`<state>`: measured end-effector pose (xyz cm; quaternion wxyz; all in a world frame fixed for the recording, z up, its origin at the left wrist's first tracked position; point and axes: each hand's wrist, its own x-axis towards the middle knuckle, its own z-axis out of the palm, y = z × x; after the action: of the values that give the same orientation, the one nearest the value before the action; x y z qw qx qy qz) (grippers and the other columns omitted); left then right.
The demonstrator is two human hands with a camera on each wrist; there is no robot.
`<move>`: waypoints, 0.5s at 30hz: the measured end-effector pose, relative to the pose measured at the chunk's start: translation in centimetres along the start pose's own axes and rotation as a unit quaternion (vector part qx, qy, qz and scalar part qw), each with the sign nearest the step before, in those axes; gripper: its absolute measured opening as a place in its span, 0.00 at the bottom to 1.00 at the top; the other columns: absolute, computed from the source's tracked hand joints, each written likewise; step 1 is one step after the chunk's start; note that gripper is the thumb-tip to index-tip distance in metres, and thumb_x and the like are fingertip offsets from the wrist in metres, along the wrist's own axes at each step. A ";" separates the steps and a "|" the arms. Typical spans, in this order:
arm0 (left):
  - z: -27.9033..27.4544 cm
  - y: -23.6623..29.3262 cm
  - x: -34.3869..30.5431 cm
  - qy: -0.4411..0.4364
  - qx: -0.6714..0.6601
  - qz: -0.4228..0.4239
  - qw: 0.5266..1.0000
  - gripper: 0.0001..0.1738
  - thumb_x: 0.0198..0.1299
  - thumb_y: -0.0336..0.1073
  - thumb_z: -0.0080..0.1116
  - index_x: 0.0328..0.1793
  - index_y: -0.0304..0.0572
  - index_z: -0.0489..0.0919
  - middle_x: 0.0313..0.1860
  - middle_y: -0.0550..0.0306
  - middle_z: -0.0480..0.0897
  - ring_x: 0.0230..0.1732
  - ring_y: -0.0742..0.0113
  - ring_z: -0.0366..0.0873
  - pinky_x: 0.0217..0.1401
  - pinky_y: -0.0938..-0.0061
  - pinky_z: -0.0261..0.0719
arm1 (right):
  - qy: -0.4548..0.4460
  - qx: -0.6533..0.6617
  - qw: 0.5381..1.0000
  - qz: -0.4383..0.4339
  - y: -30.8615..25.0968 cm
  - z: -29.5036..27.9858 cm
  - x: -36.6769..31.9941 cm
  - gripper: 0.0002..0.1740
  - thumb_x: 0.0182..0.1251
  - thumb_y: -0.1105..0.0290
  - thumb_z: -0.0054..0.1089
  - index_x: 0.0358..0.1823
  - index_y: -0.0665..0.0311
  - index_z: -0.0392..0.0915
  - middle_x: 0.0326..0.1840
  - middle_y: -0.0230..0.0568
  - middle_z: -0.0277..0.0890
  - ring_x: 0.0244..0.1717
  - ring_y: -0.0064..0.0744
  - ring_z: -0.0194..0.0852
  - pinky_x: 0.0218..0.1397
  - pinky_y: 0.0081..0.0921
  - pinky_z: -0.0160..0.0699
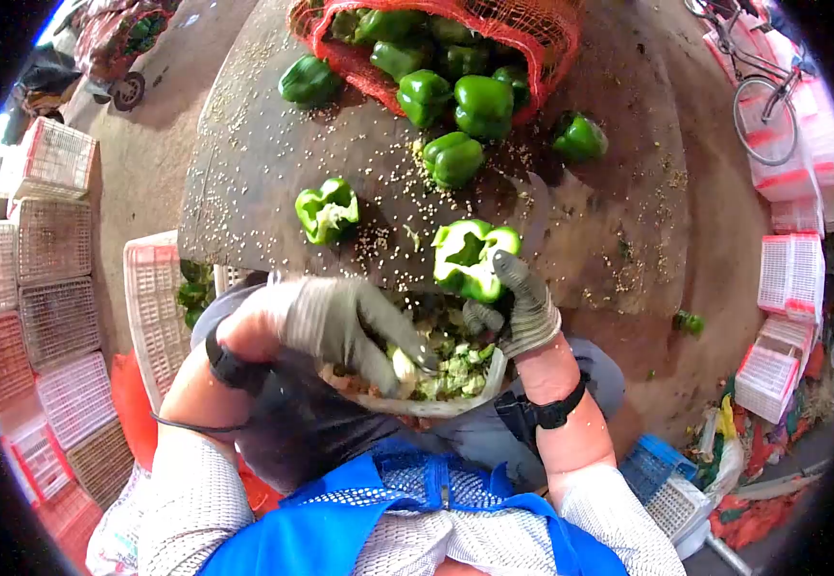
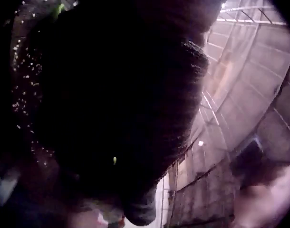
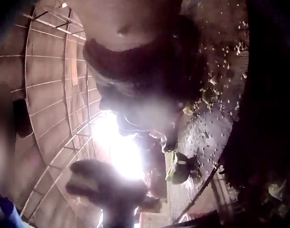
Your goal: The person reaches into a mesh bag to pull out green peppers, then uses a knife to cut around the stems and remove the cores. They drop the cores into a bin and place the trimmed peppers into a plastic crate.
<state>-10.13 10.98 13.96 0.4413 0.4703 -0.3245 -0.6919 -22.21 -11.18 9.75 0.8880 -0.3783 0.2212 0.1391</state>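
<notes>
My gloved right hand [image 1: 532, 312] holds a hollowed green bell pepper [image 1: 451, 261] up over the near edge of the table, its cut opening facing up and the thumb on its side. Lower and to the left, my gloved left hand [image 1: 335, 322] reaches over a white tub [image 1: 441, 407] on the lap. Between its thumb and fingers is a pale pepper core [image 1: 404, 367]; the hand is blurred. Green and whitish pepper scraps [image 1: 465, 363] fill the tub. Another opened bell pepper [image 1: 326, 211] lies on the table. Both wrist views are mostly dark.
A red mesh sack [image 1: 551, 48] spills whole green peppers [image 1: 482, 106] onto the seed-strewn table [image 1: 254, 182]. One loose pepper [image 1: 580, 139] lies to the right. A white crate [image 1: 153, 317] with peppers stands left of the knees; stacked crates [image 1: 52, 240] line the far left.
</notes>
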 end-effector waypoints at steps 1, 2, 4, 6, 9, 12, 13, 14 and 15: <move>0.5 0.7 -0.3 0.030 0.109 -0.011 0.994 0.21 0.51 0.38 0.76 0.51 0.40 0.85 0.46 0.55 0.88 0.46 0.73 0.81 0.49 0.75 0.79 | 0.020 0.011 0.999 0.025 0.6 -1.6 0.4 0.35 0.60 0.46 0.65 0.58 0.66 0.73 0.39 0.40 0.82 0.22 0.23 0.76 0.18 0.19 0.72; 0.9 0.4 -0.7 0.117 0.145 0.027 0.982 0.22 0.49 0.38 0.77 0.50 0.40 0.85 0.43 0.53 0.87 0.45 0.70 0.82 0.48 0.73 0.79 | 0.021 0.012 1.000 -0.003 0.7 -1.4 0.4 0.34 0.60 0.45 0.65 0.58 0.65 0.72 0.39 0.38 0.82 0.17 0.22 0.72 0.17 0.19 0.70; 1.1 -1.3 -0.4 0.329 0.283 0.176 0.883 0.21 0.47 0.40 0.78 0.46 0.42 0.85 0.37 0.50 0.85 0.40 0.59 0.84 0.42 0.69 0.81 | 0.089 0.055 0.994 -0.009 1.1 0.2 0.2 0.37 0.60 0.41 0.64 0.60 0.62 0.71 0.42 0.37 0.82 0.20 0.25 0.75 0.20 0.21 0.74; 1.7 -0.7 0.7 0.382 0.420 0.243 0.787 0.21 0.51 0.39 0.71 0.51 0.41 0.82 0.49 0.46 0.81 0.50 0.49 0.80 0.52 0.63 0.80 | 0.071 0.088 0.994 0.000 2.3 0.9 0.1 0.41 0.60 0.37 0.62 0.64 0.59 0.69 0.47 0.38 0.81 0.27 0.29 0.79 0.25 0.23 0.79; 2.8 -1.4 2.8 0.360 0.609 0.232 0.668 0.20 0.55 0.39 0.61 0.54 0.43 0.79 0.64 0.45 0.74 0.63 0.43 0.73 0.61 0.57 0.78 | 0.036 0.133 0.990 0.007 5.0 0.8 0.1 0.47 0.59 0.30 0.58 0.69 0.56 0.64 0.53 0.40 0.79 0.40 0.35 0.84 0.32 0.25 0.85; 3.8 -1.2 1.2 0.351 0.593 0.232 0.687 0.18 0.54 0.37 0.59 0.52 0.43 0.79 0.67 0.46 0.72 0.65 0.43 0.72 0.63 0.56 0.78 | -0.004 0.084 0.996 0.011 4.9 1.7 -1.3 0.49 0.58 0.26 0.54 0.70 0.54 0.63 0.53 0.37 0.78 0.36 0.32 0.80 0.29 0.23 0.81; 4.7 -1.5 0.2 0.364 0.591 0.226 0.684 0.18 0.55 0.37 0.59 0.52 0.42 0.78 0.68 0.45 0.71 0.65 0.44 0.72 0.63 0.57 0.78 | 0.037 0.095 0.995 0.006 5.2 2.5 -2.0 0.49 0.59 0.26 0.54 0.70 0.54 0.62 0.52 0.37 0.78 0.36 0.31 0.80 0.29 0.22 0.80; 5.2 -2.0 -1.5 0.393 0.580 0.232 0.675 0.17 0.55 0.36 0.60 0.52 0.41 0.78 0.67 0.44 0.72 0.64 0.44 0.73 0.62 0.60 0.78 | -0.033 0.045 0.998 -0.013 4.6 2.6 -2.5 0.48 0.61 0.28 0.53 0.70 0.59 0.63 0.54 0.42 0.78 0.34 0.29 0.80 0.30 0.22 0.81; 5.9 -2.7 -3.7 0.421 0.567 0.235 0.668 0.16 0.56 0.34 0.61 0.51 0.40 0.78 0.66 0.43 0.73 0.63 0.45 0.74 0.62 0.62 0.78 | -0.102 -0.004 0.994 -0.039 3.9 2.7 -3.0 0.48 0.63 0.30 0.53 0.70 0.63 0.64 0.55 0.47 0.78 0.31 0.27 0.79 0.31 0.23 0.81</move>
<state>-15.87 15.66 15.06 0.3270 0.7793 -0.5341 0.0236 -25.63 -6.76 10.51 0.9091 -0.3745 0.1138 0.1428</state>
